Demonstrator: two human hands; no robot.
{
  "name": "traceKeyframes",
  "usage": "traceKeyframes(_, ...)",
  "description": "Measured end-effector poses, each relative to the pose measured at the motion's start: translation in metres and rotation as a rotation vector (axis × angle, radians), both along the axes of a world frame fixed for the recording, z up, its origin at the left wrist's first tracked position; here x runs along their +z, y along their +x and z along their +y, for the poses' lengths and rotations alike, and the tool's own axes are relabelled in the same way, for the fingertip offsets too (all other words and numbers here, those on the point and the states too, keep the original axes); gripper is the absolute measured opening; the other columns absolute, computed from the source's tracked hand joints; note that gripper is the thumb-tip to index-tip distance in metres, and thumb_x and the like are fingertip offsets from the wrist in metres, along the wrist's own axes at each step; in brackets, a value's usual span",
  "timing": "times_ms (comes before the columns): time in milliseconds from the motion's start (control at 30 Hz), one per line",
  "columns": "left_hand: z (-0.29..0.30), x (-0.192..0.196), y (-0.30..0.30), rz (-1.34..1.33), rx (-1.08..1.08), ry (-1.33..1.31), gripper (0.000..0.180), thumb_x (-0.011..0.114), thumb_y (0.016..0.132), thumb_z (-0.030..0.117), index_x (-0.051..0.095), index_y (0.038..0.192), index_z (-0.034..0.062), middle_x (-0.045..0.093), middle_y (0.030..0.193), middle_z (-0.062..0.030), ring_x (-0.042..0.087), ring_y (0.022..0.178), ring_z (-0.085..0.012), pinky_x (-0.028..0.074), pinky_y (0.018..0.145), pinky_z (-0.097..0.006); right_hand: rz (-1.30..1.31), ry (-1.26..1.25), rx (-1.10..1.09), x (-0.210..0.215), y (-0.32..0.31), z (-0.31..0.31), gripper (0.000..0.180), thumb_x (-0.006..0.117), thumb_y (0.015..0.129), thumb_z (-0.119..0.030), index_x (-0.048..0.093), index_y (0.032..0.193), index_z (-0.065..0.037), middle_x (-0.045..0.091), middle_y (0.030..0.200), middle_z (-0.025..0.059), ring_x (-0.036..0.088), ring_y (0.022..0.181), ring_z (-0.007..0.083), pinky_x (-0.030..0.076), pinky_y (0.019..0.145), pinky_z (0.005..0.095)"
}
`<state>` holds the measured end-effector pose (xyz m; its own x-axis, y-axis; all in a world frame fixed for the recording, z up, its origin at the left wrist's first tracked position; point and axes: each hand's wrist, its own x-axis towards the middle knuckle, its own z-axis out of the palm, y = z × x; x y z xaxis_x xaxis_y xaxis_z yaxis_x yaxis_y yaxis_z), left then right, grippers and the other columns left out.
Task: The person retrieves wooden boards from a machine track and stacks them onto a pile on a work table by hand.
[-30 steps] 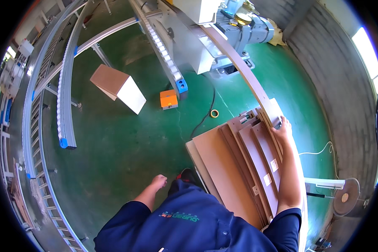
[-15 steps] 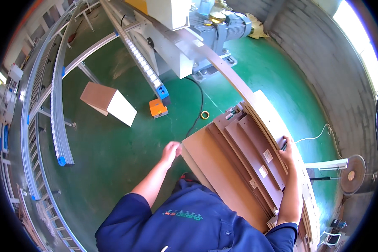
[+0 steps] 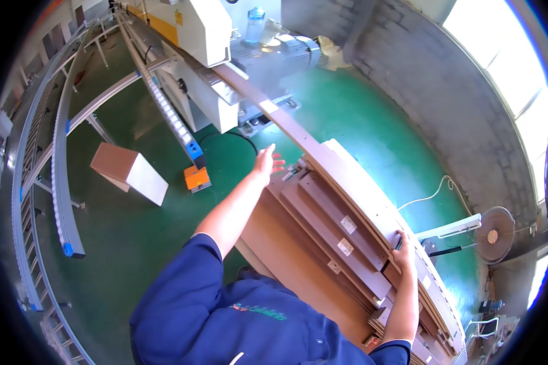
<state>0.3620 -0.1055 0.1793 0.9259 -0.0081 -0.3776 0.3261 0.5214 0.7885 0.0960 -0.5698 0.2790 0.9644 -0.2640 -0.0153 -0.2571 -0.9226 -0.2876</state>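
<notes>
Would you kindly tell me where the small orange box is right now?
In the head view the small orange box sits on the green floor, left of the person's outstretched left hand, beside the blue end of the roller conveyor.

A worker is wearing a dark blue short-sleeved work shirt (image 3: 237, 316) with a small embroidered mark across the chest; both forearms are showing bare below the sleeves, without gloves.

Bright daylight, right-side window glare, fisheye-bent edges
</notes>
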Motion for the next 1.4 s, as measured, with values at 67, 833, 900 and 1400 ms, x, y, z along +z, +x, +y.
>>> traceKeyframes(67,-0.006,-0.002,0.017,0.002,0.012,0.035,0.059,0.055,0.092,0.044,0.037,0.131,0.0037,0.054,0.115,-0.0159,0.065,0.083,-0.0259,0.055,0.066,-0.040,-0.022,-0.050,0.017,-0.006,-0.016,-0.020,0.068,0.076,0.061,0.004,0.052,0.123,-0.009,0.055,0.120,0.0178,0.051,0.116,0.0376,0.041,0.100,0.0420)
traceKeyframes(833,-0.069,-0.018,0.043,0.034,-0.102,-0.025,0.038,0.056,0.092,0.044,0.061,0.099,0.0078,0.066,0.089,-0.0053,0.065,0.077,-0.0192,0.055,0.065,-0.034,-0.075,-0.357,-0.384,-0.011,-0.216,-0.178,0.044,0.052,0.067,0.010,0.053,0.108,-0.006,0.055,0.110,0.0156,0.049,0.111,0.0379,0.043,0.095,0.0440)
traceKeyframes(900,-0.085,-0.009,0.017,0.020,-0.129,-0.007,0.039,0.052,0.094,0.047,0.061,0.097,0.0091,0.066,0.088,-0.0047,0.063,0.078,-0.0187,0.053,0.070,-0.033,0.022,-0.365,-0.551,-0.001,-0.225,-0.171,0.047,0.057,0.068,0.007,0.055,0.112,-0.010,0.057,0.114,0.0112,0.051,0.114,0.0317,0.043,0.098,0.0398)
traceKeyframes(1400,-0.169,0.024,-0.177,0.042,-0.186,0.048,0.040,0.047,0.098,0.042,0.055,0.110,0.0049,0.062,0.095,-0.0106,0.062,0.084,-0.0218,0.053,0.078,-0.033,-1.233,0.680,-1.259,-0.097,-0.265,0.008,0.020,0.060,0.090,-0.009,0.053,0.109,-0.004,0.052,0.096,0.0021,0.052,0.086,0.0125,0.046,0.079,0.0260)
